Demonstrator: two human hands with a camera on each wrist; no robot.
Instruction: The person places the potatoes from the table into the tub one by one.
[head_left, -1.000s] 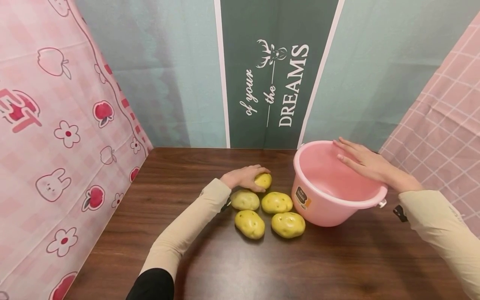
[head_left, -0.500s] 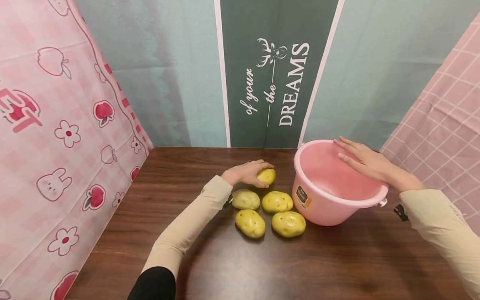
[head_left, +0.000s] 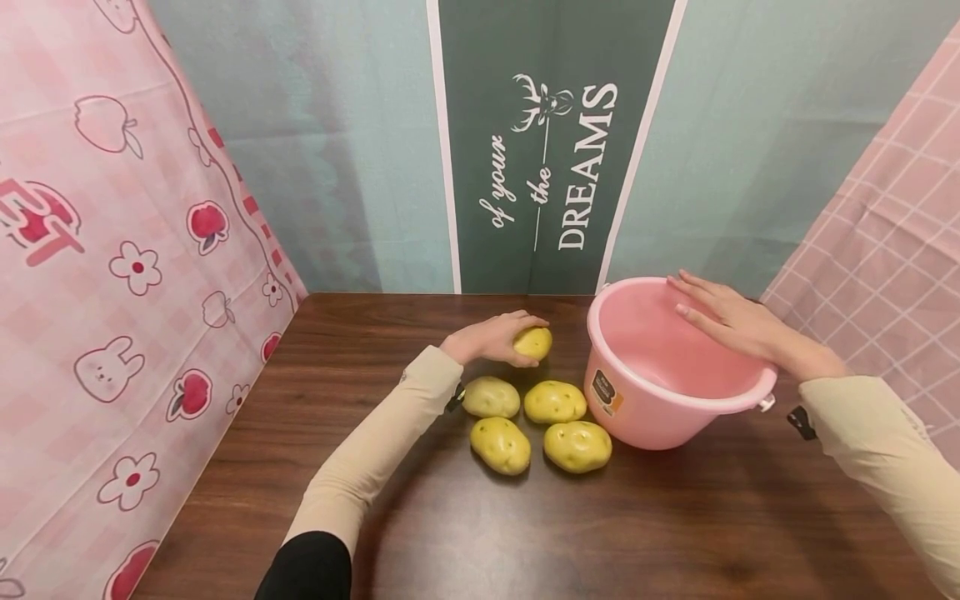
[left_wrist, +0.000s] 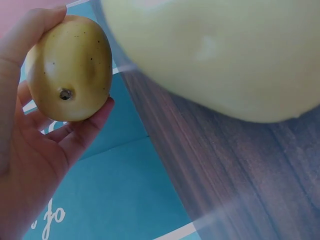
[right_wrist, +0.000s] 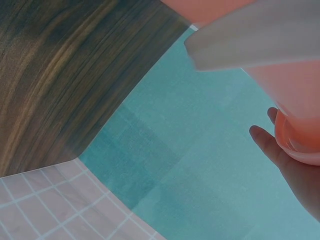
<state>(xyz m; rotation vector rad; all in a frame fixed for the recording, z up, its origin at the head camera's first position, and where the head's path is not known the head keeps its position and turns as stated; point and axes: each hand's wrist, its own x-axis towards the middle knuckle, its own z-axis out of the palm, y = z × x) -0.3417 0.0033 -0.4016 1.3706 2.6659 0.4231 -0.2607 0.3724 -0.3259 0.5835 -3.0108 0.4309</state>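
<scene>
My left hand (head_left: 497,339) holds a yellow potato (head_left: 534,343) between thumb and fingers, behind the other potatoes. The left wrist view shows this held potato (left_wrist: 72,67) with a dark pit on its side. Along the right rear rim of a pink bucket (head_left: 648,417) rests my right hand (head_left: 738,325), its fingers straight and its thumb over the inside. Two fingertips (right_wrist: 261,136) stick out past the rim in the right wrist view. Several potatoes lie on the table left of the bucket: a paler potato (head_left: 491,397), and yellower ones such as the front right potato (head_left: 577,447).
The dark wooden table (head_left: 360,350) meets a teal and green cloth backdrop (head_left: 360,150) at its back edge. A pink patterned cloth (head_left: 135,333) hangs on the left, and a pink checked cloth (head_left: 892,250) on the right. The bucket's handle joint (head_left: 765,403) juts out at the right.
My left hand has moved the potato slightly up and to the right, away from the paler potato. My right hand and the bucket have stayed in place.
</scene>
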